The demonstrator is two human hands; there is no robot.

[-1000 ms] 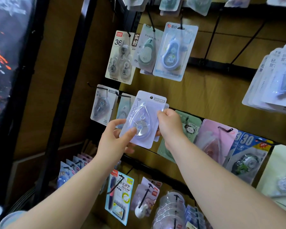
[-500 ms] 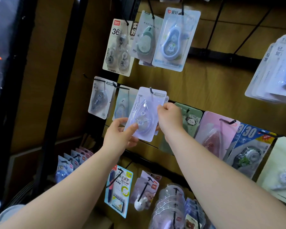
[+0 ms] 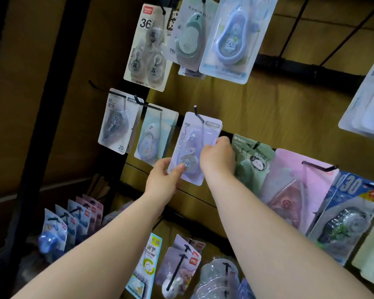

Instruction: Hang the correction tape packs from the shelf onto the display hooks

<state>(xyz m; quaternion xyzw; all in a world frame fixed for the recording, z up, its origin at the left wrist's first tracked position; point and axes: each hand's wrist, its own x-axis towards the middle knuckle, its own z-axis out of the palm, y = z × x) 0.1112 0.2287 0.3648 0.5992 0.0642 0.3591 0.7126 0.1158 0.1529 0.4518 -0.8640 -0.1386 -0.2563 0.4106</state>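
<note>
A pale lilac correction tape pack (image 3: 192,145) hangs with its top hole over a black display hook (image 3: 198,114) in the middle row. My left hand (image 3: 164,180) pinches the pack's lower left corner, thumb on its front. My right hand (image 3: 217,156) grips the pack's right edge, fingers curled behind it. More packs sit behind this one on the same hook, mostly hidden.
Neighbouring hooks carry a grey pack (image 3: 117,121), a light blue pack (image 3: 153,134), a green pack (image 3: 253,162) and a pink pack (image 3: 294,186). An upper row holds a blue pack (image 3: 231,37). Lower hooks hold several more items (image 3: 181,264). A black upright post (image 3: 45,134) stands left.
The lilac pack went up and back, and its hole now sits over the hook. Both hands followed it toward the board, and the view moved closer.
</note>
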